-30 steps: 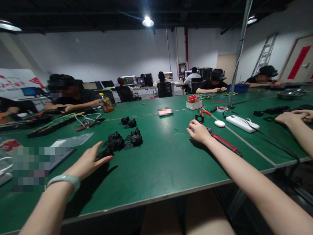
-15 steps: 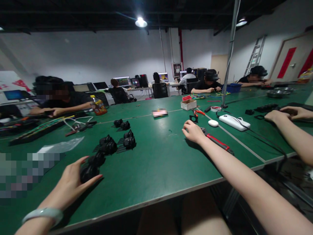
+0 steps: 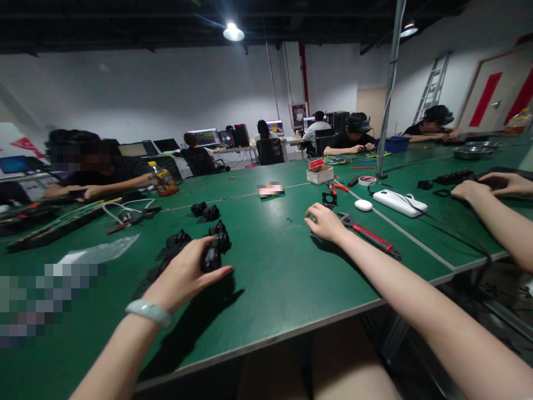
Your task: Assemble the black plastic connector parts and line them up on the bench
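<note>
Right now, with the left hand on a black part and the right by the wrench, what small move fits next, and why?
Probably lift the black part clear of the cluster: the left hand is already closed on it, while the right hand only rests on the green table beside the red-handled wrench, holding nothing.

green table (image 3: 270, 278), black parts (image 3: 210, 256), red-handled wrench (image 3: 368, 235)

Head view (forward, slightly downward)
</note>
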Available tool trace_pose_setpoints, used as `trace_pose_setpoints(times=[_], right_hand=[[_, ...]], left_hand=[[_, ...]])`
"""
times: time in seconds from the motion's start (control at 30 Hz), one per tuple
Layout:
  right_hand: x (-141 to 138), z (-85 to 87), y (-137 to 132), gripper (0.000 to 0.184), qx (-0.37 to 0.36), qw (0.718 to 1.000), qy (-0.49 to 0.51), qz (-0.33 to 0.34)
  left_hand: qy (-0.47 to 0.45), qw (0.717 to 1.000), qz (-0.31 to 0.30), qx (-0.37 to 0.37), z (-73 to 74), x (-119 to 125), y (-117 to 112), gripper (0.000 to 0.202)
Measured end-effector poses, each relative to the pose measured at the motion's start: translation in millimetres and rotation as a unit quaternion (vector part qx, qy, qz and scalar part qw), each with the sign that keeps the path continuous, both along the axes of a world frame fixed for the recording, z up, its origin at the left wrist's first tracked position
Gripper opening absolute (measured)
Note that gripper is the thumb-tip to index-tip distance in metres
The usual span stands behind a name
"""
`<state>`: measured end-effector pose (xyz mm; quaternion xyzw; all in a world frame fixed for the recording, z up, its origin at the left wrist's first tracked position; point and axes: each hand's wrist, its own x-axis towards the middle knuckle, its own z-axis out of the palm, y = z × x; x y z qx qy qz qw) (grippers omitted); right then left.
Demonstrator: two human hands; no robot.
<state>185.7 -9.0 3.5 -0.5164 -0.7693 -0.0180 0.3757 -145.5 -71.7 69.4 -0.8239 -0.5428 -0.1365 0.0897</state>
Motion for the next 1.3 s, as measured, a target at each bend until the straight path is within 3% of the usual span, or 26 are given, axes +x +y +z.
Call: trace_pose_setpoints(times=[0.1, 0.2, 0.33, 0.5, 0.7, 0.9, 1.2, 1.3], right_hand=[[-6, -0.4, -2, 0.011, -0.004, 0.997, 0.032, 0.065], [-12, -1.8, -5, 0.021, -0.018, 0.988, 0.064, 0.138], [-20, -4.9, -8, 0.036, -0.065, 0.972, 0.108, 0.199], [-28, -11.0, -4, 0.038, -0.098, 0.971, 0.101, 0.192], [-34, -16.7, 2, 0.038, -0.125, 0.969, 0.104, 0.184], [-37, -16.3, 1, 0.035, -0.144, 0.97, 0.11, 0.16], [-40, -14.6, -6, 0.03, -0.053, 0.981, 0.092, 0.162], [-38, -10.2, -17, 0.017, -0.005, 0.984, 0.1, 0.15]], left_hand=[[-0.032, 0.995, -0.087, -0.021, -1.7, 60, 28, 0.066], [-0.075, 0.984, -0.154, -0.056, -20.0, 110, 59, 0.069], [-0.145, 0.964, -0.198, -0.1, -50.7, 144, 85, 0.076], [-0.169, 0.963, -0.179, -0.11, -67.9, 146, 92, 0.062], [-0.185, 0.962, -0.181, -0.09, -71.2, 144, 93, 0.059], [-0.18, 0.955, -0.2, -0.121, -72.6, 145, 96, 0.056], [-0.19, 0.955, -0.195, -0.113, -74.2, 145, 96, 0.055], [-0.195, 0.955, -0.194, -0.114, -75.1, 144, 96, 0.059]])
